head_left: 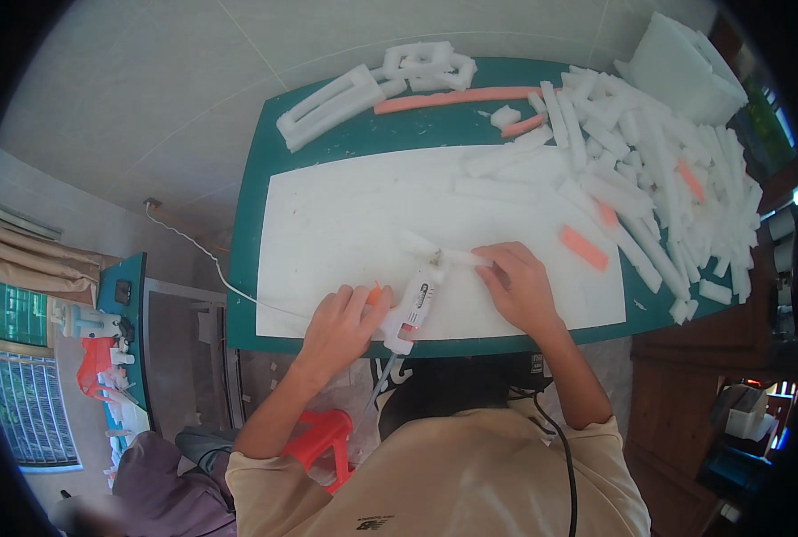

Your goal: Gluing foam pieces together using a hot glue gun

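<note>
My left hand is closed around the handle of a white hot glue gun with an orange trigger. A glue stick pokes out of its back end, past the table edge. The nozzle touches or nearly touches a short white foam strip. My right hand pinches that strip by its right end. Against the strip's left end lies another pale foam piece; whether the two are joined I cannot tell. Beneath both hands is a white board.
A heap of white foam strips covers the table's right side, with a pink strip nearby. Assembled foam frames sit at the back left. A white cord runs leftward to the wall. Below left stands a red stool; another person is close by.
</note>
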`<state>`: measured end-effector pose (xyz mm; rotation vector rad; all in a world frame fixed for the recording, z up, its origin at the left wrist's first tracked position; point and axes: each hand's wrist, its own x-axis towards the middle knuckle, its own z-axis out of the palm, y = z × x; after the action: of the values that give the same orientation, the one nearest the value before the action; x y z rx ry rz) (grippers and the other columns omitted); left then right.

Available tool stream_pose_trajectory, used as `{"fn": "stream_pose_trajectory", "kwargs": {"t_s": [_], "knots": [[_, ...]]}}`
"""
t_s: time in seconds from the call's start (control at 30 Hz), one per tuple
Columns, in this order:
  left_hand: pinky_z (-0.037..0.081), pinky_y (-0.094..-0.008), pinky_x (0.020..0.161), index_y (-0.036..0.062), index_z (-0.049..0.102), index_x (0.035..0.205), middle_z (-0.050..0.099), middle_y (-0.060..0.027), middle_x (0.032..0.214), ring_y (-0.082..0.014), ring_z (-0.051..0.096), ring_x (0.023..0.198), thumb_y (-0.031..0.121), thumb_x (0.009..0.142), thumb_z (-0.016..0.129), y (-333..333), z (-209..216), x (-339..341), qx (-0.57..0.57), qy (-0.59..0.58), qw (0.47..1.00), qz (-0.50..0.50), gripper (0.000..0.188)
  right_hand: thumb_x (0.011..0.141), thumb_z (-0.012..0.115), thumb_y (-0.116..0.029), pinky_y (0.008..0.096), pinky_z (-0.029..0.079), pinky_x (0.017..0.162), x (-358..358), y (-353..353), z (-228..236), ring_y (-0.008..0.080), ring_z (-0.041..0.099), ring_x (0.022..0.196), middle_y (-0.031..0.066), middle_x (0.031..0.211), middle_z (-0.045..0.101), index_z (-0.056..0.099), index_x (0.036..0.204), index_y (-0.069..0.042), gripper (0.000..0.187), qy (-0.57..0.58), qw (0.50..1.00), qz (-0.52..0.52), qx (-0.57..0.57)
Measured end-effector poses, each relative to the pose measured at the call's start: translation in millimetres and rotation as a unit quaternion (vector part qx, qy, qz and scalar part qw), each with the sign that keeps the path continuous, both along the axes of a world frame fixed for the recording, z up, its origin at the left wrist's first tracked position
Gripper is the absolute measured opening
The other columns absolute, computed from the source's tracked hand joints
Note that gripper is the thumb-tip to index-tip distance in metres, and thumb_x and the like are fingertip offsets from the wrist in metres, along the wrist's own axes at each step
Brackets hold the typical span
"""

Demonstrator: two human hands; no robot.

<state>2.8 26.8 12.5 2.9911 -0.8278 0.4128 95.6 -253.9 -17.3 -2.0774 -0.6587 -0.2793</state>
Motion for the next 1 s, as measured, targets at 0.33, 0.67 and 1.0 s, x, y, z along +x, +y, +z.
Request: {"fn": "stream_pose_trajectory", "kwargs": {"t_s": [0.33, 0.67, 1.0], "knots": [[0.048, -0.0372, 0.066, 0.0065, 0.061, 0.125, 0.053, -0.0087, 0.097, -0.0256, 0.055, 0.082, 0.002, 0.071, 0.066, 14.5, 9.7, -8.8, -0.006, 0.008, 1.000, 0.017, 0.054, 0.085, 0.069, -0.004, 0.0343, 0.053, 0.069, 3.6, -0.7, 0.0, 0.0263, 0.064, 0.076, 0.0133, 0.093, 0.067, 0.070, 0.108, -0.003, 0.023, 0.033, 0.999, -0.015, 0.010], [0.048, -0.0429, 0.087, 0.0041, 0.059, 0.125, 0.058, -0.0134, 0.106, -0.0353, 0.056, 0.100, -0.009, 0.067, 0.061, 77.0, 12.6, 5.4, -0.180, 0.057, 0.970, 0.151, 0.060, 0.086, 0.067, -0.005, 0.0394, 0.052, 0.082, 0.6, -2.4, -3.0, 0.0332, 0.062, 0.095, 0.0142, 0.101, 0.067, 0.069, 0.106, -0.003, 0.020, 0.018, 1.000, -0.002, 0.007], [0.044, -0.0430, 0.099, 0.0060, 0.056, 0.131, 0.058, -0.0157, 0.123, -0.0365, 0.052, 0.117, 0.000, 0.081, 0.067, 79.5, 33.4, 7.4, -0.183, 0.109, 0.960, 0.180, 0.052, 0.086, 0.066, -0.002, 0.0419, 0.050, 0.089, 2.5, -1.6, 1.2, 0.0353, 0.060, 0.101, 0.0145, 0.104, 0.067, 0.068, 0.106, -0.004, 0.020, -0.003, 1.000, 0.008, 0.007]]}}
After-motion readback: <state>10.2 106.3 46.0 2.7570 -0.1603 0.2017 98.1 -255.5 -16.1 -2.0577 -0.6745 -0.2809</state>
